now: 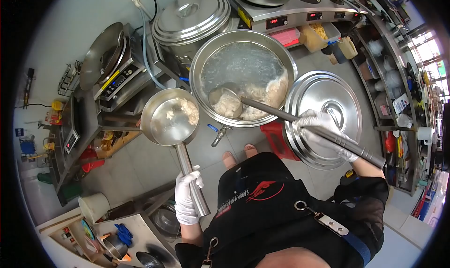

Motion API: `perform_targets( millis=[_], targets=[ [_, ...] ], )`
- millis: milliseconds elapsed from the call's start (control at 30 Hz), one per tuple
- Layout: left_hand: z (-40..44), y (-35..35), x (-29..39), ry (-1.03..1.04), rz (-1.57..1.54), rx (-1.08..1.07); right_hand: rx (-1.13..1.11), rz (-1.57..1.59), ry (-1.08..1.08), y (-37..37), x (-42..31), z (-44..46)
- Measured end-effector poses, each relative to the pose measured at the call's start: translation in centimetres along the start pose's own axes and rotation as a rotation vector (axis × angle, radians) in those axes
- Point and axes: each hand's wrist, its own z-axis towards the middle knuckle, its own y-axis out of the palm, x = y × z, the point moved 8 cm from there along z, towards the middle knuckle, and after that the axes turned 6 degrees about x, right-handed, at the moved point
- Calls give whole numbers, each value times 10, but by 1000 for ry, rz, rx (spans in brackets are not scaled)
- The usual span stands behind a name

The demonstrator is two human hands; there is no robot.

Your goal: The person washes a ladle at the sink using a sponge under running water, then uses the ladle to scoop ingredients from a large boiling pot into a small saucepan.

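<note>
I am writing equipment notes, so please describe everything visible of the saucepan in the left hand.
The saucepan looks like stainless steel: a round, shiny pan with one straight, cylindrical handle. It opens upward, its handle pointing toward the person. Pale food lies inside, near the stockpot side. The gloved left hand grips the handle; whether the rim touches the stockpot is unclear.

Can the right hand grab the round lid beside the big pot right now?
Probably not right now: the right hand looks over the lid, but it's wrapped around the ladle, which also crosses in front.
</note>
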Motion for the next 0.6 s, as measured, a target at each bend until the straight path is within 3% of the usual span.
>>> perform_targets(
  millis=[33, 100, 367, 467, 533, 600],
  targets=[
    [0, -1, 1, -1, 1, 1, 32, -24, -87, -7, -10, 3],
    [0, -1, 1, -5, 0, 2, 105, 132, -40, -18, -8, 4],
    [0, 0, 3, 23, 35, -27, 161, -58, -333, -32, -103, 2],
    [-1, 3, 4, 35, 22, -51, 105, 102, 92, -5, -96, 9],
    [-3, 8, 6, 43, 46, -73, -136, 346, 636, 28, -95, -10],
    [-7, 14, 9, 49, 61, -97, -353, 35, 478, 53, -100, -4]
  ],
)
